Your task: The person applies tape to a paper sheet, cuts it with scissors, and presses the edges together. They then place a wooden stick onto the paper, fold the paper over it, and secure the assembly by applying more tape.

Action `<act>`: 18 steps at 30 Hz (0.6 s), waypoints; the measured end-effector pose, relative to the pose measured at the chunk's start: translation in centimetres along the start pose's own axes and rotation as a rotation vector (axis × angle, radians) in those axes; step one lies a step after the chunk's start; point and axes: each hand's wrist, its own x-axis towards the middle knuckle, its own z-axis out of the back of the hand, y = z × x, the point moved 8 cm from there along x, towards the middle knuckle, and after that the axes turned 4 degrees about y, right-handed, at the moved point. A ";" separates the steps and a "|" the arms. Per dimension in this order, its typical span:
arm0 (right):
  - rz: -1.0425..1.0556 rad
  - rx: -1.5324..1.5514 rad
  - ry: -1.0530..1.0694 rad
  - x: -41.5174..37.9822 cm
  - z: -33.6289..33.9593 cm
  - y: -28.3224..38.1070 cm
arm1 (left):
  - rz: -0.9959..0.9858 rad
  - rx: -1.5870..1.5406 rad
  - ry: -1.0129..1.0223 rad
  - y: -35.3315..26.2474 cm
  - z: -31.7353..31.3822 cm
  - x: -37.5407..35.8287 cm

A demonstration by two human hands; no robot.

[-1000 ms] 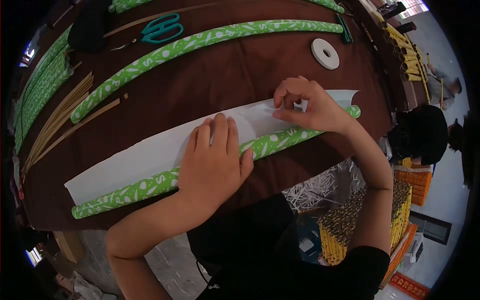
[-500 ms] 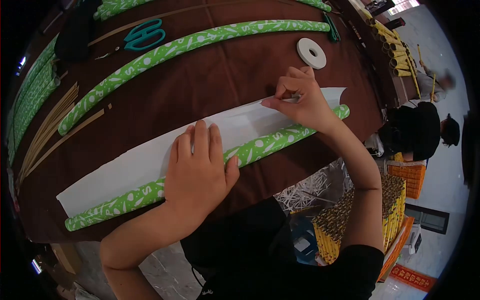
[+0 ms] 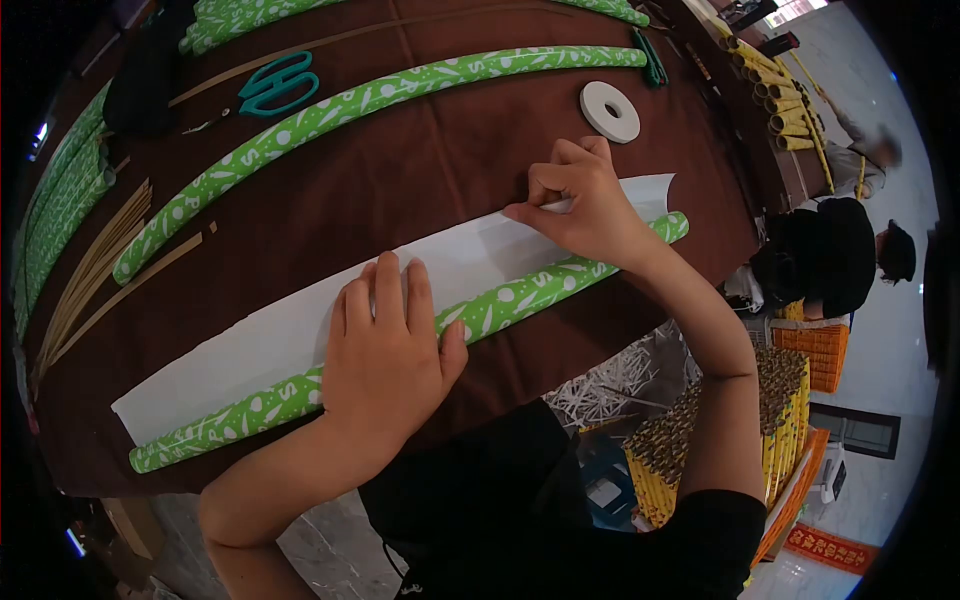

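Green patterned roll [image 3: 500, 305] lies on the brown-clothed table [image 3: 450, 180], close along its near edge, a white sheet [image 3: 250, 345] spread out from its far side. Left hand [image 3: 385, 340] palm-down over about the roll's middle, fingers extended and nearly side by side, tips on the sheet; not closed round anything. Right hand [image 3: 535, 202] at the sheet's far edge: thumb and bent forefinger appear to pinch that edge (whether some thin strip is caught there too, I cannot tell).

Risks, my guess: a sharp tug from the right could crease or tear the sheet; lopsided pressure from the left could skew the roll, or dent it if hollow.

Roll's long axis follows the table edge, one end off to the person's left, the other pointing right, past the right wrist. Sheet runs alongside. Beyond: another green tube [image 3: 400, 85], teal-handled scissors [image 3: 246, 104], a white ring [image 3: 592, 105].
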 end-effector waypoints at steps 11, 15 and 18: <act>0.035 -0.030 -0.021 0.1 0.0 0.4 | 0.005 -0.023 0.007 0.0 0.0 0.0; 0.061 -0.063 -0.023 0.1 0.0 0.6 | 0.011 -0.005 0.001 -0.1 0.2 0.1; 0.073 -0.053 -0.038 0.1 -0.1 0.5 | 0.054 -0.056 0.018 -0.2 0.8 0.5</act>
